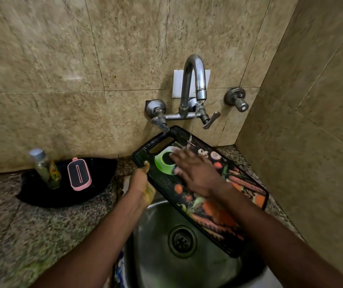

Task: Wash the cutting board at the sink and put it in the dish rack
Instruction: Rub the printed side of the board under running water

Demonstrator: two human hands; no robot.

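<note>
- The cutting board lies tilted over the sink, its long axis running from the handle slot near the tap down toward the right forearm.
- The left hand is closed on the board's left edge near the handle end; the right hand lies flat and open on its face, under the thin stream.
- The board is black, printed with vegetables and a green cup.

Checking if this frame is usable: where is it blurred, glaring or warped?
Head view: the right hand on the cutting board is motion-smeared, the left hand sharper; the faucet shows bright glints; wall tile lines bow from wide-angle distortion; lighting is dim and warm.
</note>
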